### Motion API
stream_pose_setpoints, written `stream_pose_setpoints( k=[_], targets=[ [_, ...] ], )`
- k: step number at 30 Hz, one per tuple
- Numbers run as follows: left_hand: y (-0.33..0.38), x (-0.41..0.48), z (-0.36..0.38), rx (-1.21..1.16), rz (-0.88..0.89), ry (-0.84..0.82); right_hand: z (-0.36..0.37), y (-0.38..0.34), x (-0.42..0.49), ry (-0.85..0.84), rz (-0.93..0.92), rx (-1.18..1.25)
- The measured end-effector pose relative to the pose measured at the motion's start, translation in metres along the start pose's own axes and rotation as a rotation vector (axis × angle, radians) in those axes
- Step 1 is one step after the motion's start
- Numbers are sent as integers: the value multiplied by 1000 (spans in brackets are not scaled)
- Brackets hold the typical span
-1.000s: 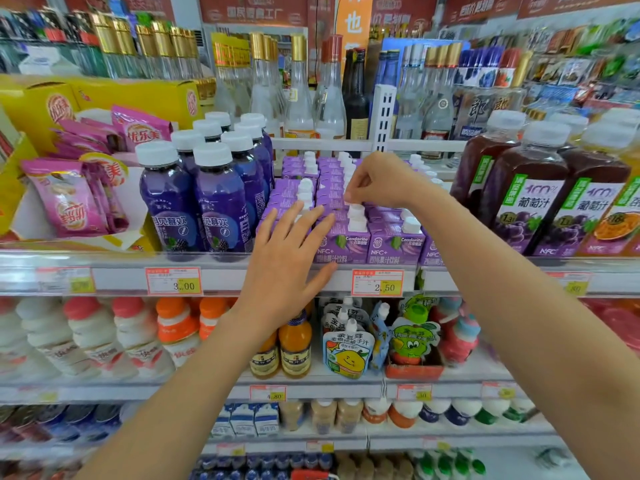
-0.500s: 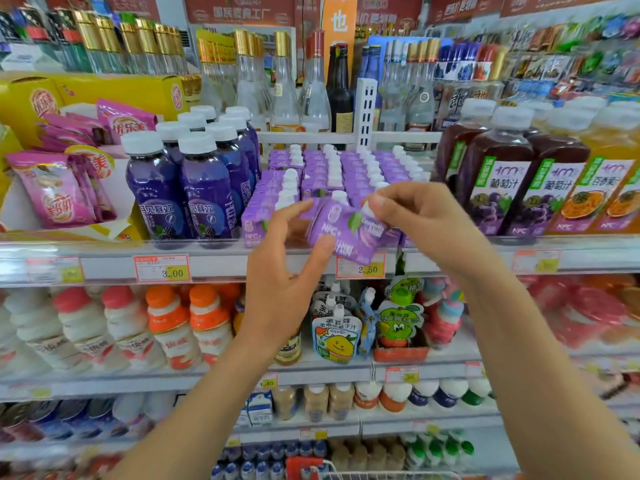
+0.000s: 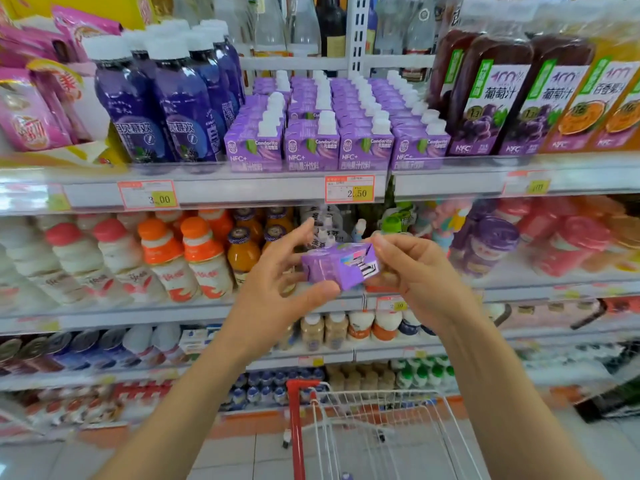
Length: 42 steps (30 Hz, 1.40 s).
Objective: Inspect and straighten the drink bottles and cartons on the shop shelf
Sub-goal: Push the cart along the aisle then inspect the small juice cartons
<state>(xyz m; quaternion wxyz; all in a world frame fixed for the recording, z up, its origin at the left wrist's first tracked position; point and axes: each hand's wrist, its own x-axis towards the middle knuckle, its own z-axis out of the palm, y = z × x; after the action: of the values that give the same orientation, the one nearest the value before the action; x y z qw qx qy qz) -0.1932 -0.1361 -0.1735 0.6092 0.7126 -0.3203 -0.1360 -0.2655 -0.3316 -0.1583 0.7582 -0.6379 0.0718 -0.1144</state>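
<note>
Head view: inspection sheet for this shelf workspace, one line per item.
Surface: grey metal shelf, price tags on its front edge.
Job's things: small purple drink carton off the shelf, on its side, barcode showing; four rows of matching purple cartons upright on the shelf.
Clutter: pink snack packets, left.
Hands: left hand and right hand each grip one end of the carton.
Cables: nothing seen.
Surroundings: red-handled wire trolley below.

Small purple cartons [image 3: 311, 147], frame centre: "Condorito", "NFC+". Dark juice bottles [image 3: 485, 98], upper right: "葡萄汁", "NFC". Left white price tag [image 3: 148, 195]: "3.00". Centre white price tag [image 3: 349, 188]: "2.50".
</note>
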Motion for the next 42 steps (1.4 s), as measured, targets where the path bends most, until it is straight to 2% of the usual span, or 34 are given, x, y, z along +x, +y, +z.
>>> stream_pose_setpoints(
  k=[3, 6, 12, 17, 22, 26, 29, 31, 33, 35, 38, 40, 42],
  targets=[
    [-8, -15, 8, 145, 73, 32, 4, 9, -8, 26, 43, -47],
    [-7, -21, 11, 120, 8, 69, 4, 12, -16, 34, 59, -97],
    [-1, -31, 13, -21, -224, 25, -4, 25, -33, -207, 20, -377],
    [-1, -34, 9, -231, -342, -87, -2, 42, -45, -38, 75, -147],
    [-1, -36, 9, -181, -326, -72, -1, 46, -49, -32, 53, -80],
    [-1, -39, 5, 43, -174, -28, 1, 41, -49, -77, 5, -54],
    [0, -38, 2, 99, -138, -77, 2, 40, -48, -23, -132, -149],
    [6, -36, 1, 86, -283, -108, 2, 38, -47, -3, -264, -222],
    [13, -33, 2, -54, -535, -164, 2, 36, -47, -26, -386, -338],
    [18, -29, 4, -212, -646, -214, 4, 33, -46, -90, -492, -440],
    [19, -23, 7, -355, -571, -124, 3, 29, -44, -192, -562, -510],
    [14, -19, 5, -386, -458, -24, -1, 26, -40, -207, -475, -435],
    [13, -16, 1, -334, -303, 38, -1, 23, -35, -128, -345, -370]
  ],
)
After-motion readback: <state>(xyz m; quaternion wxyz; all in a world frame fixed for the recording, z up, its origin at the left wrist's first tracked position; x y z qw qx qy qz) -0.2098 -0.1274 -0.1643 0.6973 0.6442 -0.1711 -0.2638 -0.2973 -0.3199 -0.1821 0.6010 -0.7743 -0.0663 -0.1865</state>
